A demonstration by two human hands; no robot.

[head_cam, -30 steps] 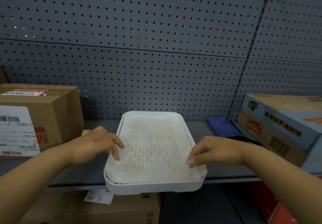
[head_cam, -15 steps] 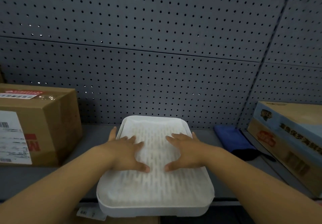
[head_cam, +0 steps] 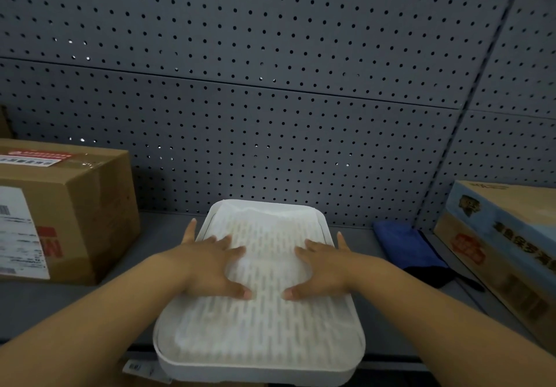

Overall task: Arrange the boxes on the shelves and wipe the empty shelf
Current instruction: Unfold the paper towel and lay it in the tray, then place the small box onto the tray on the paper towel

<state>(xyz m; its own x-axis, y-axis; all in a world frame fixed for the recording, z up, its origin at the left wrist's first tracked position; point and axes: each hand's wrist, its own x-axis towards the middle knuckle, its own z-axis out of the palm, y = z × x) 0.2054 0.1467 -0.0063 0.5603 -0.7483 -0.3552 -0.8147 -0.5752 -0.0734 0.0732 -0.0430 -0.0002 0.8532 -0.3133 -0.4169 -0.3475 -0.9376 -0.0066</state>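
Observation:
A white slotted plastic tray [head_cam: 261, 341] in a thin clear wrap lies on the grey shelf [head_cam: 126, 284], its near edge hanging over the shelf front. My left hand [head_cam: 210, 263] and my right hand [head_cam: 322, 266] both rest flat on top of the tray, fingers spread, palms down, gripping nothing. A brown cardboard box [head_cam: 60, 212] with white shipping labels stands on the shelf at the left. A blue and tan printed box [head_cam: 505, 254] lies at the right. A folded blue cloth [head_cam: 406, 248] lies on the shelf between the tray and that box.
A grey pegboard back wall [head_cam: 270, 100] closes the shelf behind. A dark strip and a vertical post [head_cam: 469, 115] divide the right bay. A paper price tag [head_cam: 138, 368] hangs under the shelf edge at the lower left.
My hands moved from the tray's side rims onto its top surface. The tray slid farther back on the shelf toward the pegboard, and the view came closer.

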